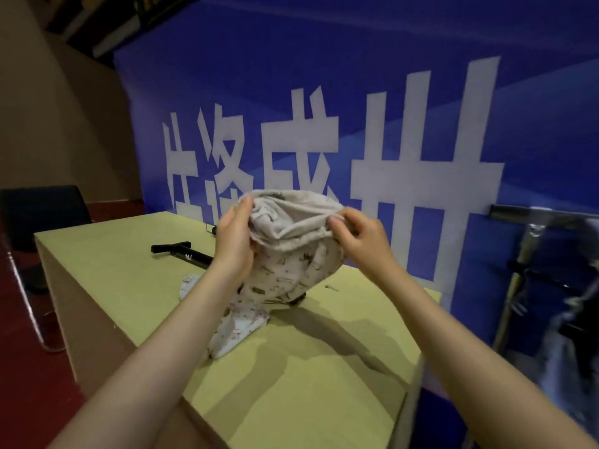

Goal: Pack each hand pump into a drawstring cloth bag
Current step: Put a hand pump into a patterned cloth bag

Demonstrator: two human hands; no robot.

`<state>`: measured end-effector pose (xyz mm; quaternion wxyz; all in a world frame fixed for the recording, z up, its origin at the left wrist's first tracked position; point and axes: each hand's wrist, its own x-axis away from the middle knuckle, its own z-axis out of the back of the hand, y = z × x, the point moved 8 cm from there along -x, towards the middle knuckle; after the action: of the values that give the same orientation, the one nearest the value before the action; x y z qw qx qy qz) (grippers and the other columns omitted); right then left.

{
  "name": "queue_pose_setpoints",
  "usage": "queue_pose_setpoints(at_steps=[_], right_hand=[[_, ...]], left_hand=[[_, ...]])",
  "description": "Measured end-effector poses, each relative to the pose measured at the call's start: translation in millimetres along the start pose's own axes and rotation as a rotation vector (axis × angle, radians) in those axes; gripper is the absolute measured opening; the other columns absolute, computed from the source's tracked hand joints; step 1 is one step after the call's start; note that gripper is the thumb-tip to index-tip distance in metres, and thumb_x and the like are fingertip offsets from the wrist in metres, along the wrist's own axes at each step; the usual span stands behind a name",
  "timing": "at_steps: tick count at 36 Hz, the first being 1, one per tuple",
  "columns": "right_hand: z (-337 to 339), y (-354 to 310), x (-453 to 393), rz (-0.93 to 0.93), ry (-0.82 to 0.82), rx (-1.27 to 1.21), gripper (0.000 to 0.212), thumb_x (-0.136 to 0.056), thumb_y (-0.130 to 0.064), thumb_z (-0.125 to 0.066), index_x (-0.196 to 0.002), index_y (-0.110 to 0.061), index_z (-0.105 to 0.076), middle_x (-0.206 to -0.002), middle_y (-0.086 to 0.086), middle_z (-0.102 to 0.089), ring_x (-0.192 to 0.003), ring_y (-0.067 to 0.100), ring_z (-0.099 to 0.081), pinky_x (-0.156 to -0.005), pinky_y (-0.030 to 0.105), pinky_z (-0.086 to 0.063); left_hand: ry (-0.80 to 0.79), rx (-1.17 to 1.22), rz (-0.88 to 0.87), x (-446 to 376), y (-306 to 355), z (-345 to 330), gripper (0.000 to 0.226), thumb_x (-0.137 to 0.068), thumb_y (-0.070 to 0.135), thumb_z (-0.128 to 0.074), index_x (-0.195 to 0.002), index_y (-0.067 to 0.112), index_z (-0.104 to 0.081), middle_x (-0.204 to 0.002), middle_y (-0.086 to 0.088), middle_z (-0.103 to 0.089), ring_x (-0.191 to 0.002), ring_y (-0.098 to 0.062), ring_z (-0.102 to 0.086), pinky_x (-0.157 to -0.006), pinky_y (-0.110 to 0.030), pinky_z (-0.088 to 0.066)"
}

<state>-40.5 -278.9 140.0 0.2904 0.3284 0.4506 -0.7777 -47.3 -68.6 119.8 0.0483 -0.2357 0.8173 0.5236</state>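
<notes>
Both forearms reach forward over the table (129,286). The left hand (234,241) grips the left side of the drawstring bag (291,254) at its gathered mouth, fingers curled into the cloth. The right hand (359,234) pinches the right rim of the mouth, fingertips together on the hem. The bag is held raised, mouth toward the camera, body hanging down to the table surface. A second patterned bag (236,328) lies flat beneath it, near the middle of the table. A black hand pump (184,252) lies on the table behind the left hand, long axis running left to right, T-handle at the left end. Open tabletop remains toward the near and left edges.
</notes>
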Motion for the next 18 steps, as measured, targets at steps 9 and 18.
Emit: queue_pose_setpoints(at_steps=[9, 18], right_hand=[[9.5, -27.8, 10.8, 0.163, -0.046, 0.303, 0.027, -0.093, -0.029, -0.058, -0.070, -0.016, -0.063, -0.055, -0.004, -0.056, -0.049, 0.013, -0.049, -0.051, 0.027, -0.041], [-92.7, 45.8, 90.4, -0.222, -0.634, 0.180, 0.016, -0.092, -0.029, -0.059, -0.078, -0.025, -0.066, -0.077, -0.009, -0.066, -0.073, 0.005, -0.059, -0.069, 0.022, -0.045]], left_hand=[[0.015, -0.417, -0.061, 3.4, 13.3, -0.9, 0.022, -0.099, 0.032, -0.048, -0.096, 0.019, -0.066, -0.091, -0.004, -0.065, -0.077, -0.018, -0.060, -0.069, -0.034, -0.050], [0.009, -0.844, -0.072, -3.0, -53.4, 62.4, 0.024, -0.100, 0.032, -0.043, -0.088, 0.022, -0.061, -0.081, 0.007, -0.054, -0.074, -0.011, -0.050, -0.059, -0.022, -0.036]])
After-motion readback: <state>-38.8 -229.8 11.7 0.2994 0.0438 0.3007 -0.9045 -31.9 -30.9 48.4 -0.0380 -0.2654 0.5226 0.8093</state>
